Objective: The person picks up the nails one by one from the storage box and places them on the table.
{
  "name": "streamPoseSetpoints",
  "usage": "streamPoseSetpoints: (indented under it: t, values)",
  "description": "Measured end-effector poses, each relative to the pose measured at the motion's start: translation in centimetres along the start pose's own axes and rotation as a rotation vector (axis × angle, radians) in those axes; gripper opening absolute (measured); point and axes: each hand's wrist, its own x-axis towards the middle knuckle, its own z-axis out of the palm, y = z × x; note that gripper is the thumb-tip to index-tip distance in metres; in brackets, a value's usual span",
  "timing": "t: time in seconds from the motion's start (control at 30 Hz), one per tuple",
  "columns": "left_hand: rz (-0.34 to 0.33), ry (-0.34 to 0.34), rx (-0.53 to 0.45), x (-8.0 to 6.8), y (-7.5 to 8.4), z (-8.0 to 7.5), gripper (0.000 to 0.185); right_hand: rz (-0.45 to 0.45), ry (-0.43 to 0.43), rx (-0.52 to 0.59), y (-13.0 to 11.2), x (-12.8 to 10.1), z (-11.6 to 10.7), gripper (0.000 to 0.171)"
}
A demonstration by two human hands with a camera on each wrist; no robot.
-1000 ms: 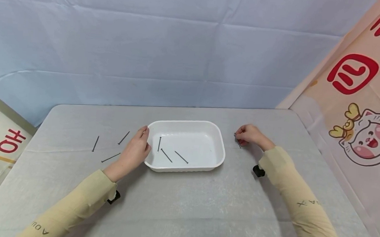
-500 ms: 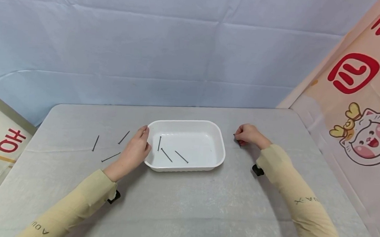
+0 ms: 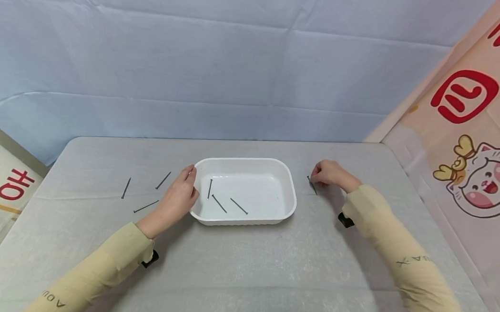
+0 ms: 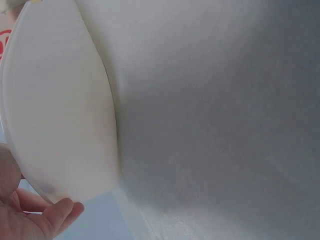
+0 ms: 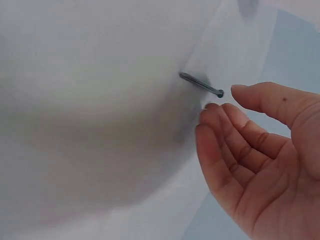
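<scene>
Once pinched, nail (image 3: 312, 184) beside right hand (image 3: 328, 174)

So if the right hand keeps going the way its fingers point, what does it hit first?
Probably the nail lying on the table, just ahead of the right hand, though depth is unclear.

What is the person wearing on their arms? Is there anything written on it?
Both arms wear long, pale yellow sleeves. The left sleeve and the right sleeve each have small dark letters printed along the forearm, too small to read surely. A small black device sits under the right wrist, and another under the left. The left hand and right hand are bare: no gloves.
</scene>
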Motion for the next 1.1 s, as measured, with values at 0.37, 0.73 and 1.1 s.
streamPoseSetpoints:
  t: [0.37,0.73,1.1]
  values:
    - [0.017,0.010,0.007,0.1,-0.1,0.1,0.048,-0.071,0.003,-0.085,-2.5,-0.5,-1.0,0.021]
    - [0.006,-0.001,-0.004,0.1,-0.1,-0.1,0.048,-0.139,0.023,-0.181,-4.5,-0.7,-1.4,0.023]
    - [0.007,-0.002,-0.006,0.1,-0.1,-0.1,0.048,-0.167,-0.001,-0.232,-6.4,-1.5,-1.8,0.028]
